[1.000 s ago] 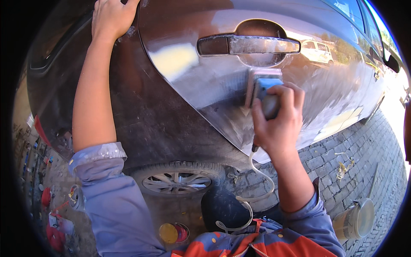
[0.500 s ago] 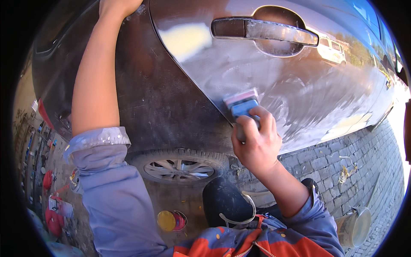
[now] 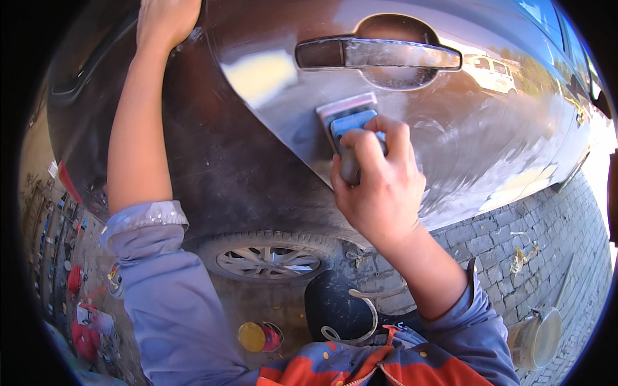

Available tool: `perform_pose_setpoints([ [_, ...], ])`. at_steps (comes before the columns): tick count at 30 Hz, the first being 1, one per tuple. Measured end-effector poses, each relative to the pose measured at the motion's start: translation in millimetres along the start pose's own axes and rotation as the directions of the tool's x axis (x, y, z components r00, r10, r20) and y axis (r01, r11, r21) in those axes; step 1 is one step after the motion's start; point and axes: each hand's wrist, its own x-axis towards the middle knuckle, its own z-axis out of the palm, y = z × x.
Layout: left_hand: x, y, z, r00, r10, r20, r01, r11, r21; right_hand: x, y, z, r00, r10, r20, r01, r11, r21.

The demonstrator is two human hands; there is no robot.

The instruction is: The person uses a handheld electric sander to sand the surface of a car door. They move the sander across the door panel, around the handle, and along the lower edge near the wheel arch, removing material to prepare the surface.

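At the top edge, my left hand (image 3: 166, 22) rests on the dark brown car body (image 3: 196, 161), its fingertips out of view. My right hand (image 3: 380, 186) grips a hand sander (image 3: 347, 106) with a blue and grey body and a pale pink-edged pad. The pad lies against the scuffed, dusty car door (image 3: 476, 148), just below the door handle (image 3: 402, 56) and right of the panel seam. A pale yellow patch (image 3: 257, 80) shows left of the handle. A pale hose (image 3: 367, 309) loops under my right arm.
The car's wheel (image 3: 267, 260) sits below the panel. An open can (image 3: 254, 338) stands near my body. A bucket (image 3: 537, 338) is on the paving (image 3: 502, 257) at lower right. A red coiled hose (image 3: 84, 338) and assorted clutter lie at lower left.
The sander in my right hand moved down and left, then back up to below the handle's left part. My left hand remains on the car body while the view shifts slightly.
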Motion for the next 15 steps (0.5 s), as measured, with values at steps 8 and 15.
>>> perform_pose_setpoints([
  [8,7,-40,34,0.995,-0.080,0.058,0.076,0.994,0.075,18,70,-52,0.968,0.207,-0.138,-0.227,0.962,-0.151],
  [15,3,-31,31,0.993,-0.086,0.079,0.084,0.996,0.023,23,2,-16,0.997,0.052,0.059,-0.051,0.999,-0.005],
])
